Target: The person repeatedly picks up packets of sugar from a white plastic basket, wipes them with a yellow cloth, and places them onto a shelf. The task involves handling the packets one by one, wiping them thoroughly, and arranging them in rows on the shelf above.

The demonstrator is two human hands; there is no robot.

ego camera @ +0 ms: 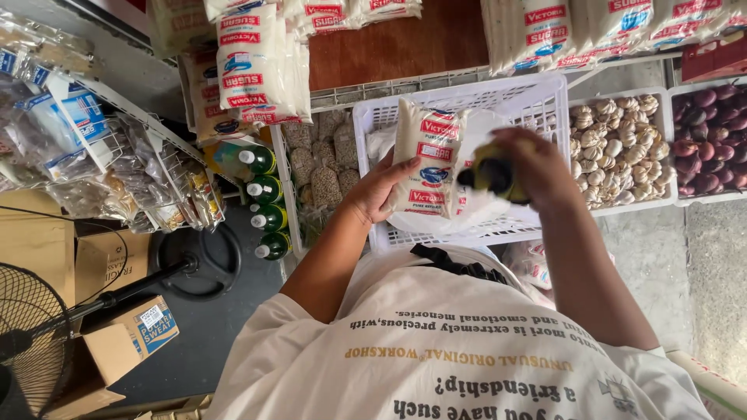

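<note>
My left hand (379, 189) holds a white bag of sugar (427, 159) upright against the inside of a white plastic crate (545, 101). My right hand (537, 159) grips a dark, yellow-and-black object (494, 175) just to the right of the bag, over the crate. The object is blurred and I cannot tell what it is. A clear plastic bag (475, 206) lies in the crate under both hands.
More sugar bags (253, 62) are stacked on a shelf above. Green bottles (264, 190) stand to the left. A crate of garlic (615, 148) and one of red onions (712, 132) sit to the right. A floor fan (31, 334) and cardboard boxes (128, 330) are at lower left.
</note>
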